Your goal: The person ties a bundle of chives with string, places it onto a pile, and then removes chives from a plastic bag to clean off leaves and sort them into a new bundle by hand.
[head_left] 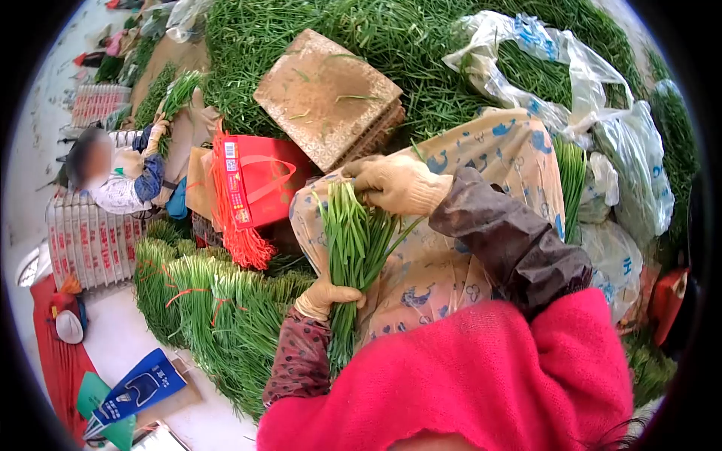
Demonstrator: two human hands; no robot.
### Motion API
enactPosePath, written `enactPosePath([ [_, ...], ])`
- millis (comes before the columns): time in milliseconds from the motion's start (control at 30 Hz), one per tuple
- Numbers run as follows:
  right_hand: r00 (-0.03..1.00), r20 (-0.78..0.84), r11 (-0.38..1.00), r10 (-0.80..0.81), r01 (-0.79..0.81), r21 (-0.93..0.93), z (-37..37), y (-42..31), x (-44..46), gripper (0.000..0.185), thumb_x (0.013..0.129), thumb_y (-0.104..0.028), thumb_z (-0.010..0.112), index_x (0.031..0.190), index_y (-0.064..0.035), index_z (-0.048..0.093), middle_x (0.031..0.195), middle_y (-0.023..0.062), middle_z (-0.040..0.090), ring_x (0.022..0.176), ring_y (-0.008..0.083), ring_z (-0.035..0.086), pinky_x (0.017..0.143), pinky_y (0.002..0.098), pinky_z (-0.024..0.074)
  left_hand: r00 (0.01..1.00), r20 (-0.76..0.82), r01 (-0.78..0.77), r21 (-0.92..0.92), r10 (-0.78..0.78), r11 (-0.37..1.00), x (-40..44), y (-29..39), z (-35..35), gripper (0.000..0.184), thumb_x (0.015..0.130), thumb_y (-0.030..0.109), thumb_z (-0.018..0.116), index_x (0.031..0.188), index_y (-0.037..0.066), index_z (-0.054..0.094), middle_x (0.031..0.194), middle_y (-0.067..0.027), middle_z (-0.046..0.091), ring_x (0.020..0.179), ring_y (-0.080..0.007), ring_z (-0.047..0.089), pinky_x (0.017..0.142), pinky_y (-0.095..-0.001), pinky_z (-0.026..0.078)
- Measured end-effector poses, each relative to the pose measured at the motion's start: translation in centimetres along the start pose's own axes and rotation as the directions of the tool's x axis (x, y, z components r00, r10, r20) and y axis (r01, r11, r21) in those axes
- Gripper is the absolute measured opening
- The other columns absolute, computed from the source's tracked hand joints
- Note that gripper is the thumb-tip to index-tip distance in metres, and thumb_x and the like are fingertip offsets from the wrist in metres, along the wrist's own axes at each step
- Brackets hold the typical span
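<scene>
A bunch of garlic chives [353, 237] stands nearly upright over my lap, pale cut ends at the top. Low on the bunch, my gloved left hand [331, 299] is wrapped round the green stalks. My gloved right hand [395, 184] has its fingers curled at the cut ends, pinching at the stalks; its fingertips are partly hidden. A few stalks splay out to the right beneath it. A tan patterned apron [451, 248] covers my knees under the bunch.
Loose greens [256, 45] pile up ahead, with stacked tiles [327, 94] on them. Red ties [237, 199] hang by a red bag [267, 177]. Tied bunches [218, 308] lie at left, plastic bags [632, 161] at right. Another person [131, 177] holds greens at far left.
</scene>
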State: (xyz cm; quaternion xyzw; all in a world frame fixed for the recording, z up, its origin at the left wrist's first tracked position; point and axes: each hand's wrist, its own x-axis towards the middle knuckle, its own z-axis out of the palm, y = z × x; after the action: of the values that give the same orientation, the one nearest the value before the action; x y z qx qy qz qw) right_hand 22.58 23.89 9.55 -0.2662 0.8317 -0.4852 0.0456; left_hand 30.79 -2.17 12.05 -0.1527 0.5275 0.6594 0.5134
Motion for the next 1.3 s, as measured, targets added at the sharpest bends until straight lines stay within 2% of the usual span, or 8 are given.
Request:
enactPosePath([
  [133, 0.884, 0.222, 0.831, 0.412, -0.266, -0.488, -3.1, -0.3, 2.4, 0.026, 0.083, -0.013, 0.056, 0.108, -0.0088, 0.062, 0.098, 0.0111, 0.068, 0.084, 0.0294, 0.068, 0.070, 0.0386, 0.0548, 0.999, 0.042, 0.001, -0.014, 0.000, 1.000, 0.0, -0.9, -0.1, 0.061, 0.061, 0.014, 0.081, 0.114, -0.005, 0.055, 0.081, -0.0118, 0.064, 0.059, -0.0210, 0.059, 0.052, -0.0321, 0.047],
  [333, 0.798, -0.258, 0.699, 0.545, -0.603, -0.385, -7.0, 5.7, -0.2, 0.047, 0.079, -0.017, 0.068, 0.124, -0.0097, 0.056, 0.121, 0.0128, 0.060, 0.103, 0.0300, 0.061, 0.088, 0.0378, 0.0508, 0.992, 0.050, -0.115, -0.045, 0.118, 0.992, -0.4, -2.0, -1.8, 0.065, 0.062, 0.010, 0.078, 0.119, -0.005, 0.052, 0.088, -0.0135, 0.064, 0.059, -0.0221, 0.059, 0.051, -0.0331, 0.046],
  [400, 0.825, -0.010, 0.780, 0.565, -0.538, -0.319, -5.9, 5.8, -1.9, 0.056, 0.073, -0.019, 0.073, 0.125, -0.0083, 0.056, 0.130, 0.0148, 0.054, 0.108, 0.0291, 0.059, 0.093, 0.0357, 0.0484, 0.987, 0.006, -0.163, -0.071, 0.163, 0.984, -0.3, -1.5, -1.6, 0.057, 0.066, 0.012, 0.079, 0.115, -0.004, 0.054, 0.084, -0.0105, 0.063, 0.061, -0.0213, 0.060, 0.053, -0.0322, 0.048],
  [633, 0.871, 0.389, 0.551, 0.301, -0.491, 0.674, 1.2, 1.7, -2.9, 0.052, 0.080, -0.012, 0.066, 0.129, -0.0057, 0.052, 0.099, 0.0060, 0.066, 0.084, 0.0180, 0.064, 0.069, 0.0329, 0.0521, 0.986, -0.030, -0.167, -0.040, 0.166, 0.985, 0.5, -0.8, -0.6, 0.057, 0.064, 0.010, 0.075, 0.114, -0.006, 0.055, 0.083, -0.0117, 0.064, 0.062, -0.0225, 0.059, 0.055, -0.0330, 0.046],
  [833, 0.943, 0.131, 0.938, 0.305, -0.275, -0.210, -2.0, 3.5, -1.2, 0.026, 0.086, -0.009, 0.057, 0.111, -0.0109, 0.061, 0.090, 0.0133, 0.067, 0.079, 0.0294, 0.065, 0.067, 0.0383, 0.0508, 0.989, -0.072, -0.133, -0.021, 0.131, 0.991, 0.0, -0.4, -0.4, 0.055, 0.063, 0.011, 0.075, 0.112, -0.005, 0.056, 0.080, -0.0120, 0.063, 0.062, -0.0219, 0.060, 0.056, -0.0326, 0.047],
  [933, 0.802, -0.252, 0.781, 0.541, -0.591, -0.203, -4.3, 5.3, -1.6, 0.032, 0.083, -0.010, 0.063, 0.115, -0.0146, 0.062, 0.112, 0.0143, 0.064, 0.103, 0.0292, 0.063, 0.081, 0.0349, 0.0545, 0.987, -0.096, -0.135, -0.042, 0.130, 0.990, 0.2, -0.6, -0.4, 0.054, 0.064, 0.011, 0.075, 0.112, -0.005, 0.057, 0.080, -0.0118, 0.063, 0.062, -0.0215, 0.059, 0.056, -0.0320, 0.047],
  [1033, 0.916, -0.333, 0.962, 0.223, -0.263, -0.078, -5.4, 0.4, -1.0, 0.034, 0.080, -0.011, 0.068, 0.114, -0.0140, 0.063, 0.131, 0.0171, 0.052, 0.118, 0.0342, 0.053, 0.091, 0.0380, 0.0511, 0.976, -0.146, -0.161, 0.009, 0.160, 0.987, 0.6, -0.3, 0.4, 0.055, 0.065, 0.013, 0.076, 0.114, -0.004, 0.056, 0.085, -0.0105, 0.063, 0.063, -0.0202, 0.059, 0.057, -0.0314, 0.048],
  [1300, 0.991, -0.056, 0.949, 0.119, -0.130, -0.287, 0.9, -1.7, 0.3, 0.036, 0.068, -0.013, 0.068, 0.103, -0.0055, 0.063, 0.136, 0.0141, 0.044, 0.127, 0.0361, 0.040, 0.097, 0.0460, 0.0411, 0.978, -0.137, -0.159, -0.022, 0.155, 0.987, 1.2, 0.0, 1.1, 0.055, 0.066, 0.002, 0.077, 0.115, -0.002, 0.053, 0.089, -0.0100, 0.062, 0.067, -0.0219, 0.062, 0.057, -0.0348, 0.051],
])
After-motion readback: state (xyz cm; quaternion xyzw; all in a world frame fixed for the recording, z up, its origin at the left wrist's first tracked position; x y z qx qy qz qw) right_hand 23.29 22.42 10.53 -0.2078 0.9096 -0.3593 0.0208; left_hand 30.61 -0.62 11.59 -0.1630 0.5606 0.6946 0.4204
